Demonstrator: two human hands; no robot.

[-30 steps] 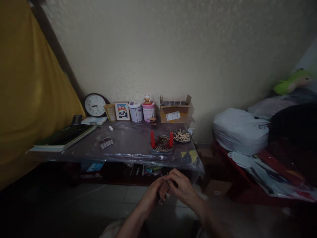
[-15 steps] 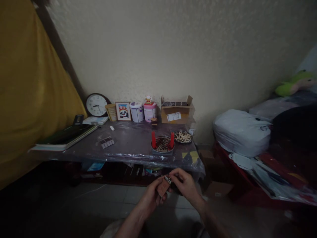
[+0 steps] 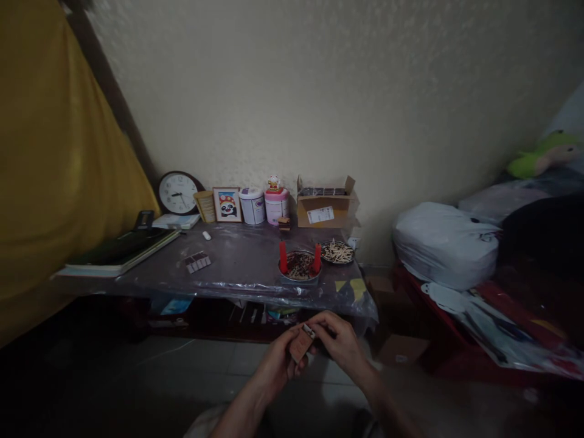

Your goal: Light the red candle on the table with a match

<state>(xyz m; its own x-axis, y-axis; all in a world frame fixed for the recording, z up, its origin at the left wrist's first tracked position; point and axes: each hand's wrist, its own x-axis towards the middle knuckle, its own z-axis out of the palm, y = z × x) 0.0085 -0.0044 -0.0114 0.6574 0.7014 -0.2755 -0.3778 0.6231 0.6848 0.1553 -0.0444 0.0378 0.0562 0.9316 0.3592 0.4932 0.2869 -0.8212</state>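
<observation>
**Matchbox held at the surface's edge**

A small brown cardboard matchbox (image 3: 300, 345) is clasped in the left hand (image 3: 277, 364), steadying it below the plastic-covered surface (image 3: 237, 264). Its partly open end is pinched by the right hand (image 3: 338, 343), so both grips are clenched on it.

Matchbox (image 3: 300, 345) looks matt brown card, prob. paper. Table (image 3: 237, 267) is wrapped in glossy, crinkled clear plastic sheet; far box (image 3: 325, 207) is plain cardboard w/ paper label. Right-side bag (image 3: 444, 243) is smooth whitish plastic, wall (image 3: 319, 91) rough matt plaster.
</observation>
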